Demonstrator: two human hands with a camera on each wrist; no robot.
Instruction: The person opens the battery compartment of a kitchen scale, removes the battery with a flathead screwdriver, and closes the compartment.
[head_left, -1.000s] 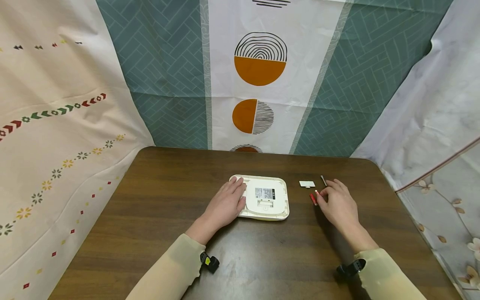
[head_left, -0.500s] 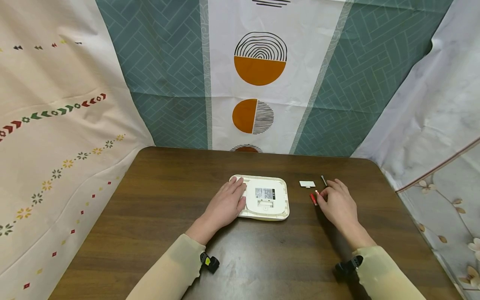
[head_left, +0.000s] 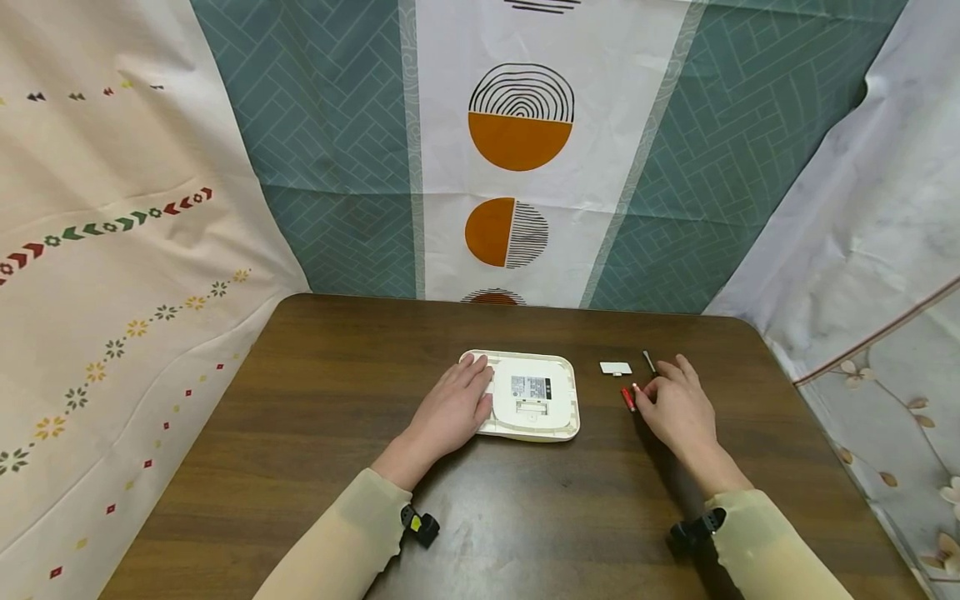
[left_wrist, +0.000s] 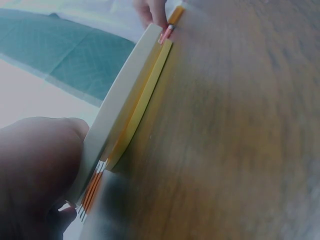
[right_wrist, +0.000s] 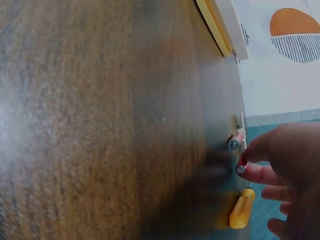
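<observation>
A flat white device (head_left: pixel 558 400) with rounded corners lies bottom up on the table, its label and small battery compartment (head_left: pixel 532 407) showing. My left hand (head_left: pixel 448 404) rests over its left side, fingers laid out straight. At the right, my right hand (head_left: pixel 681 414) pinches a red battery (right_wrist: pixel 241 167) between thumb and forefinger, low over the wood. A second red battery (head_left: pixel 627 398) lies just left of those fingertips. Beyond it sits a small white battery cover (head_left: pixel 615 367). A screwdriver, its yellow handle (right_wrist: pixel 242 210) seen in the right wrist view, lies beside the right hand's other fingers.
The brown wooden table (head_left: pixel 360 358) has rounded far corners. Patterned cloth hangs behind it (head_left: pixel 345 150) and along both sides. Under the device's white body a yellow layer (left_wrist: pixel 145 105) shows in the left wrist view.
Hardly anything moves. My right hand's outer fingers lift and spread a little while thumb and forefinger stay at the battery; the left hand keeps its place on the device.
</observation>
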